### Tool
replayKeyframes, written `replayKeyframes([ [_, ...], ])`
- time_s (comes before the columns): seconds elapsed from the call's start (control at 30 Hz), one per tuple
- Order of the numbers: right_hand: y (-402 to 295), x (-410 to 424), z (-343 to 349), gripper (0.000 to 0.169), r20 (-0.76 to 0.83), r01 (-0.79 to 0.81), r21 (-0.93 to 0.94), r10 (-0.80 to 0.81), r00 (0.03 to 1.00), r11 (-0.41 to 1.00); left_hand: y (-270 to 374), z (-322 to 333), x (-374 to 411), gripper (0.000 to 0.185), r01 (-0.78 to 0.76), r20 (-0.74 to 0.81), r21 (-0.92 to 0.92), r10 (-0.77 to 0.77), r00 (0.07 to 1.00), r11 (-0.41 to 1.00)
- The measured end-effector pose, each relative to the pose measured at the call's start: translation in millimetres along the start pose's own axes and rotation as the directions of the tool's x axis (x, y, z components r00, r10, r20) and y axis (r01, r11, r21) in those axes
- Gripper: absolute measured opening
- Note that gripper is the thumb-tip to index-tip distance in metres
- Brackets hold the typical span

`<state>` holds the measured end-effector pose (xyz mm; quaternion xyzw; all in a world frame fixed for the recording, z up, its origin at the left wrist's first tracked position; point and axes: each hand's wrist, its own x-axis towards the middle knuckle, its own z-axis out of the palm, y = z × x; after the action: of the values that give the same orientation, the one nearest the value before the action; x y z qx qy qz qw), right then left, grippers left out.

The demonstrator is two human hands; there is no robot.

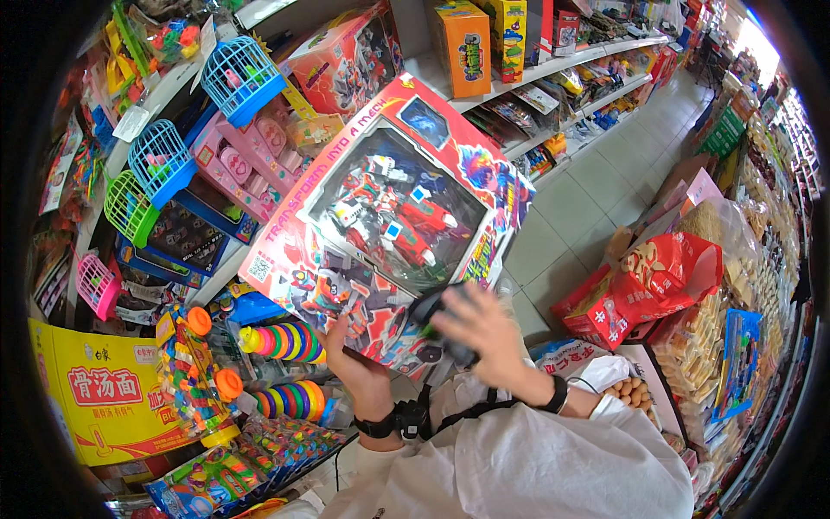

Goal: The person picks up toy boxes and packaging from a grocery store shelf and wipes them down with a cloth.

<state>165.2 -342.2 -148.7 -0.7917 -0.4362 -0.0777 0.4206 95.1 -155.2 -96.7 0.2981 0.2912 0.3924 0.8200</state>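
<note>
A large red toy robot box (415,240) with a clear window is held tilted before me; a red and white transforming robot shows behind the plastic. My left hand (356,376) grips its lower left edge, the thumb on the front and the fingers hidden beneath. Over the lower right corner is my right hand (476,331), blurred, with fingers spread, at a dark object (447,318) that I cannot clearly make out. Whether this hand holds that object cannot be told. Both wrists wear black straps, and a small black device sits at the left wrist.
Blue toy birdcages (243,78) hang at the left shelves, above stacking rings (282,342) and a yellow carton (104,396). Boxed toys (463,52) stand on the shelf ahead. At the right lie a red bag (668,272), eggs (629,392) and packaged goods beside a tiled aisle (583,188).
</note>
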Motion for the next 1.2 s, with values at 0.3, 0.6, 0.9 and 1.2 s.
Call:
replayKeyframes([
  [0.3, 59.5, 28.8, -33.9, 0.052, 0.111, 0.19, -0.122, -0.177, 0.978, 0.974, 2.8, -21.1, 3.5, 0.052, 0.008, -0.026, 0.029, -0.007, 1.0, 1.0],
  [0.6, 186.6, -9.9, -92.6, 0.052, 0.326, -0.488, 0.873, 0.761, 0.561, -0.015, 8.8, -30.1, -3.7, 0.012, 0.04, -0.067, 0.185, -0.028, 0.997, 0.982],
  [0.9, 211.8, -89.5, -98.5, 0.07, 0.511, -0.654, 0.756, 0.604, 0.612, 0.024, 19.4, -50.0, 15.7, 0.083, 0.198, 0.134, 0.389, -0.268, 0.954, 0.9],
  [1.2, 174.8, -120.1, -64.4, 0.065, 0.216, -0.27, 0.958, 0.852, 0.478, -0.092, 47.5, 9.1, 45.1, 0.133, 0.113, 0.781, 0.246, -0.266, 0.565, 0.963],
])
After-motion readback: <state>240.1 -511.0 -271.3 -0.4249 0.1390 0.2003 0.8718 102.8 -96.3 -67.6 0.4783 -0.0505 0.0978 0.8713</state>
